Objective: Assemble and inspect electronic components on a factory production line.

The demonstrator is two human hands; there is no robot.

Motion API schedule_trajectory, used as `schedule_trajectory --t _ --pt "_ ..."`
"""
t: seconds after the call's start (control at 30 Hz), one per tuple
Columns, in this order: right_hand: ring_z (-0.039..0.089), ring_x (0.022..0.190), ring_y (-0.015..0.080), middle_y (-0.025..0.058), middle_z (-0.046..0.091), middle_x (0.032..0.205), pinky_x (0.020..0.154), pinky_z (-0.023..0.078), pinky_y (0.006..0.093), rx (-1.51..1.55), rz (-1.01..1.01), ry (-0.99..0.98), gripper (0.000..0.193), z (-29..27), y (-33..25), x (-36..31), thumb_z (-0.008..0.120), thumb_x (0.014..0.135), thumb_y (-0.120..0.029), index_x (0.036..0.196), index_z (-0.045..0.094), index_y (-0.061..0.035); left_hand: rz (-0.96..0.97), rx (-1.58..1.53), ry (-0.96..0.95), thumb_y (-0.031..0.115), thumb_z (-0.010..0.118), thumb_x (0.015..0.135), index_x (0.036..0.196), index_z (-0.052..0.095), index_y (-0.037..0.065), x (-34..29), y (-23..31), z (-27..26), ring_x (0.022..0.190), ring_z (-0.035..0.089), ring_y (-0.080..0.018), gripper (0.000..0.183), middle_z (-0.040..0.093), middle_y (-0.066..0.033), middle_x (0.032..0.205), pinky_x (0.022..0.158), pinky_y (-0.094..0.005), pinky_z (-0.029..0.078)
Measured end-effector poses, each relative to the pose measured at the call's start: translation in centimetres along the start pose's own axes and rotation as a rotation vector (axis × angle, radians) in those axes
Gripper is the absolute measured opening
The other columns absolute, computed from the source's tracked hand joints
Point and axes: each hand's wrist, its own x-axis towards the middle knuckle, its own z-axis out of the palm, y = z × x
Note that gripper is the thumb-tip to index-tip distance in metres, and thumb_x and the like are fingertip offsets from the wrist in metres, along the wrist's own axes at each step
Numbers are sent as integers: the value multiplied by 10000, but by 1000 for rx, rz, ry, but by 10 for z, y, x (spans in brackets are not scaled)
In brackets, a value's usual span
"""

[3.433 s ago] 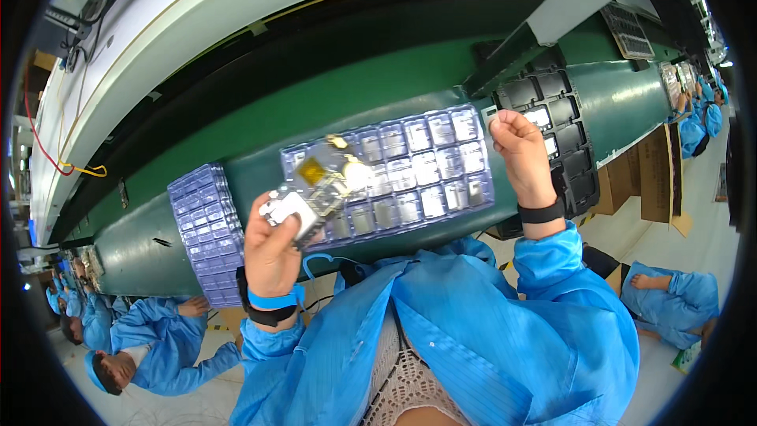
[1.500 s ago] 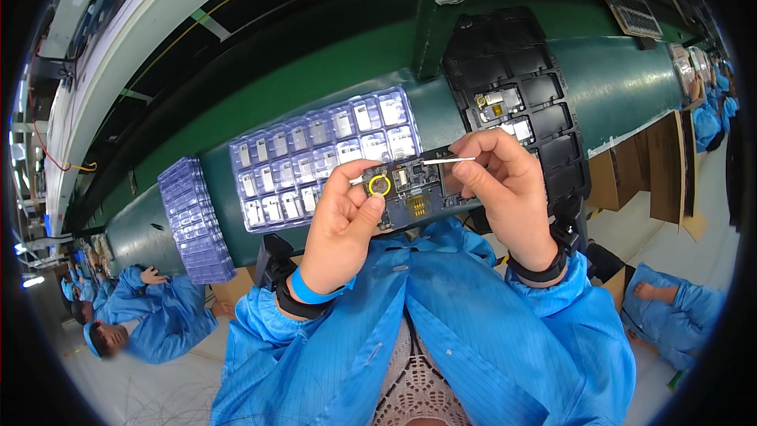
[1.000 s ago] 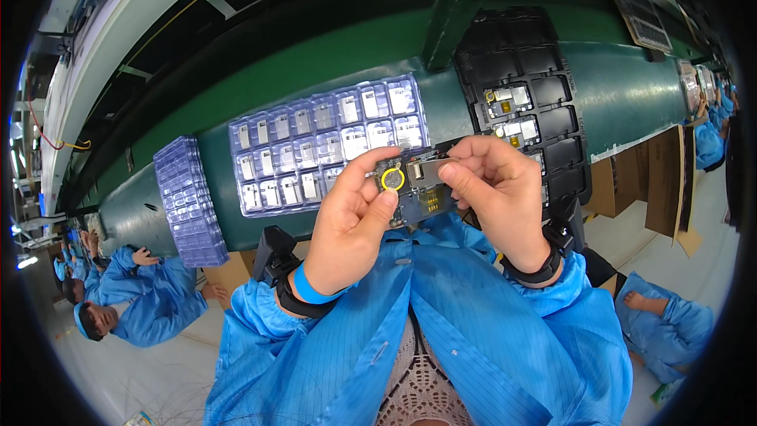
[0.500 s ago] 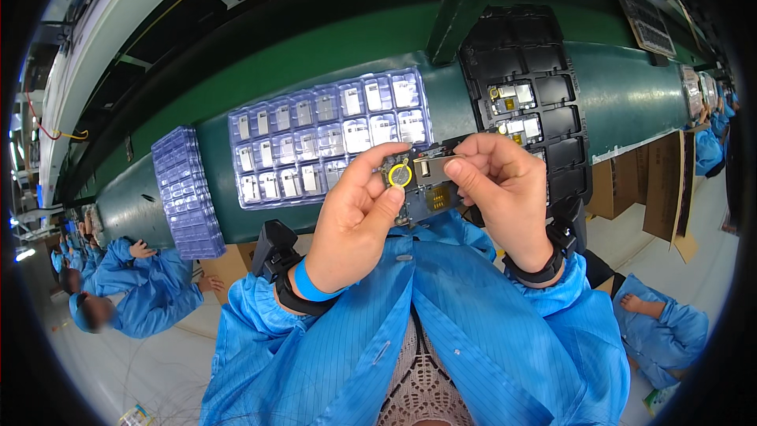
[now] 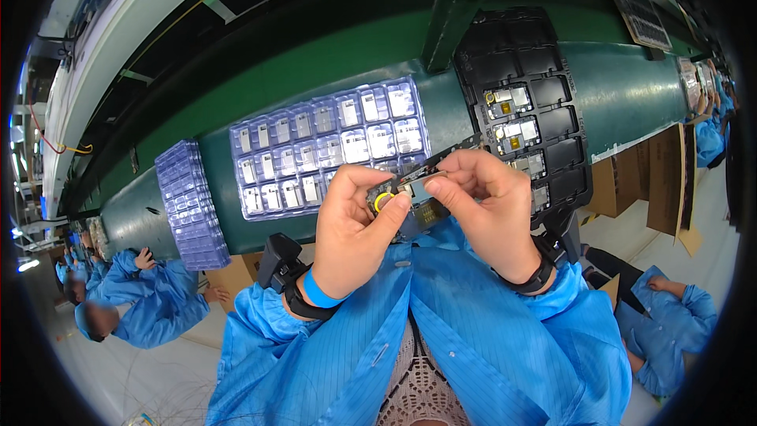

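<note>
One long green counter [image 5: 448,102] runs across the view, curving at both ends with the lens. Beyond its near edge at left sits a co-worker [image 5: 162,296] in a blue smock, and cardboard boxes [image 5: 664,177] stand to the right. On the counter, left of centre, lies a clear purple-tinted blister tray [image 5: 293,147] with three rows of pockets, many holding silver metal pieces [image 5: 356,143]. Right of it, well apart, a black component tray [image 5: 552,91] carries a column of circuit boards [image 5: 516,134] in its left pockets. At the left is a stack of purple-tinted trays [image 5: 191,209]. Two hands meet in front of the blister tray, near the wearer's chest. The left hand [image 5: 355,229] is closed in a pinch on the left end of a dark circuit board [image 5: 410,224], which is held tilted in the air. The right hand [image 5: 489,209] pinches a small silver metal plate [image 5: 420,188] between thumb and fingers, over the board's upper part; whether the plate touches the board cannot be told. Beside the left thumb, a yellow-ringed coin cell [image 5: 382,202] shows on the board, partly covered.
</note>
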Motion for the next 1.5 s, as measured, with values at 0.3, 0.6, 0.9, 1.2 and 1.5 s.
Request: schedule_trajectory --t 0.3,0.6,0.9,1.2,1.5 --pt "596 577 119 86 609 688 492 459 216 -138 -110 -9 130 -1 -5 3 665 724 -47 812 596 19 53 -12 24 -28 516 835 1002 410 9 -2 -1 1 805 514 -72 201 540 -79 919 655 -195 429" --pt "493 540 132 55 518 691 441 392 242 -350 -336 87 147 1 -9 2 707 663 -50 783 625 -23 94 -22 44 -30 518 834 991 413 11 0 1 2 800 517 -73 193 548 -80 913 651 -196 430" --pt "476 567 135 59 465 750 436 385 236 -331 -335 139 190 5 -8 1 731 633 -56 793 632 -28 94 -3 41 -36 523 829 985 415 11 -1 4 0 783 519 -66 196 554 -76 893 637 -192 427" --pt "504 577 138 69 462 808 461 420 232 -322 -321 137 250 0 -12 0 723 641 -42 858 599 -35 107 -1 14 -40 523 828 989 414 10 0 3 3 787 522 -67 201 555 -74 890 645 -190 428" --pt "590 680 166 91 461 907 531 484 254 -682 -461 195 287 -10 -16 8 731 628 -43 872 581 -30 110 39 -3 -40 525 827 989 414 13 0 5 0 796 521 -69 203 555 -74 899 649 -190 426"
